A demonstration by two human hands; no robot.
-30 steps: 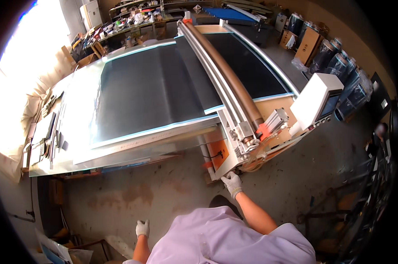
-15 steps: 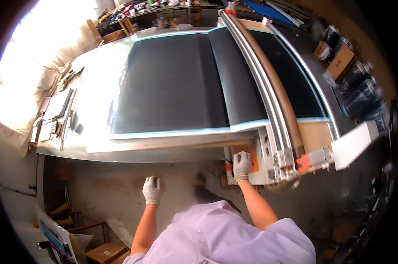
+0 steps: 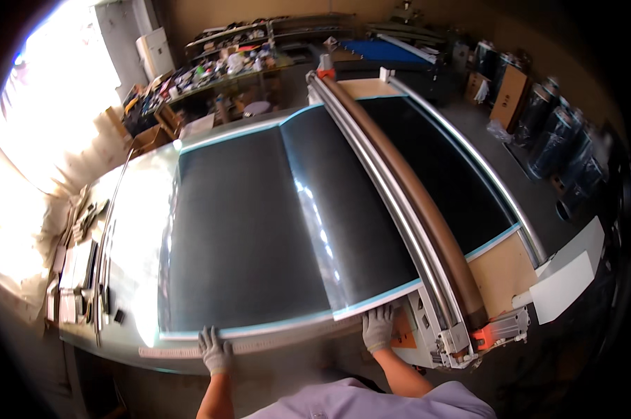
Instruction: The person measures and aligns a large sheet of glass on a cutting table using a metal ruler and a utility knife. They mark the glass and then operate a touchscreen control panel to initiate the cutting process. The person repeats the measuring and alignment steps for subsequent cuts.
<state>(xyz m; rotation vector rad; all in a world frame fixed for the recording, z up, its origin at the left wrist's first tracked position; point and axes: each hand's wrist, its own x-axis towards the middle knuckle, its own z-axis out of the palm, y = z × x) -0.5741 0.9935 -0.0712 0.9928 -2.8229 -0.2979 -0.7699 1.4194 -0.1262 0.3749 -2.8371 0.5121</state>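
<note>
A large black sheet (image 3: pixel 239 237) with pale blue borders lies across the glass-topped table and runs under a long roller bar (image 3: pixel 406 202). A raised fold (image 3: pixel 312 216) crosses it. My left hand (image 3: pixel 216 353), in a grey knit glove, has its fingers stretched over the sheet's near border. At the same border, close to the roller's near end, my right hand (image 3: pixel 378 329) is gloved too, fingers extended and tips at the edge. Whether those tips go under the sheet I cannot tell. Neither hand is closed around anything.
A long ruler strip (image 3: pixel 280 344) runs along the near table edge. Metal end brackets (image 3: pixel 455 346) and a white box-shaped cover (image 3: pixel 567 269) stand at the right. Stacked pads (image 3: pixel 75 279) lie at the left; wrapped rolls (image 3: pixel 553 140) stand at the far right.
Both hands have moved from in front of the table to the sheet's near border, and their curled fingers have straightened. The fold has shifted and widened. My view has tilted up.
</note>
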